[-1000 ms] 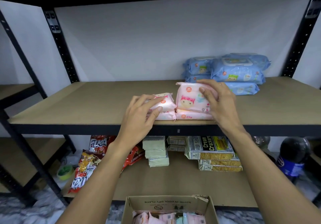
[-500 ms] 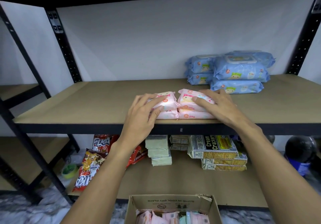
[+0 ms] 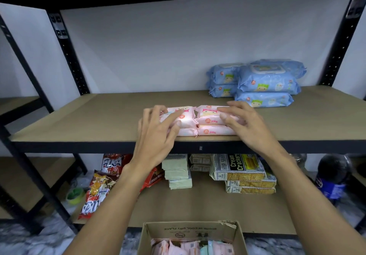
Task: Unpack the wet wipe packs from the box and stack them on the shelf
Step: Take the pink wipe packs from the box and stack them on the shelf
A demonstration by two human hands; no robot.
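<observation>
Left hand [image 3: 156, 136] and right hand [image 3: 247, 126] rest fingers-spread on 2 pink wipe stacks [image 3: 210, 131] at the near edge of the shelf [image 3: 95, 120]; 1 careless nudge could drop them.

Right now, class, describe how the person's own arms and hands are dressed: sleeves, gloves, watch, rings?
The left hand and right hand are bare: no gloves, and no rings show on the visible fingers. Both forearms are uncovered down to the frame's lower edge, with no sleeve, watch or bracelet in view.
</observation>
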